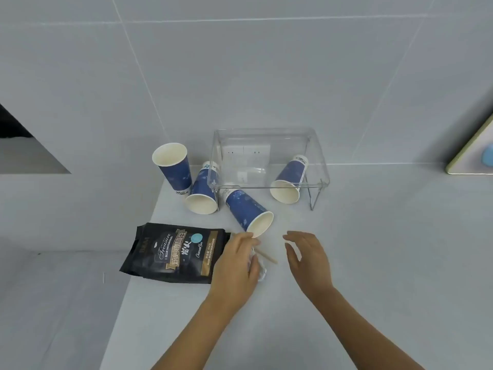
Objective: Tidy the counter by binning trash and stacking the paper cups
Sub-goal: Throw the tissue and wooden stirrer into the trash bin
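Both bare forearms reach in from the bottom edge toward the middle of the pale counter [360,236]. The left hand [236,265] is turned palm down, its fingers curled around a crumpled white scrap of paper [260,272] and a thin wooden stick [266,257], whose tip juts out to the right past the fingers. The right hand [306,259] hovers just beside it, open and holding nothing, with the fingers spread and slightly bent and the palm facing the left hand.

There are four blue paper cups with white insides. One cup [173,166] stands upright near the counter's left edge. A second cup [203,192] lies tipped beside it, mouth toward the camera. A third cup [249,213] lies on its side with its rim just above the left hand's fingertips. The fourth cup [289,182] lies under a clear plastic shelf [269,156] on thin legs against the wall.

One black coffee bag [173,253] lies flat on the counter, touching the left hand's side. At the far right edge, one flat board [472,150] leans against the tiled wall [240,62].
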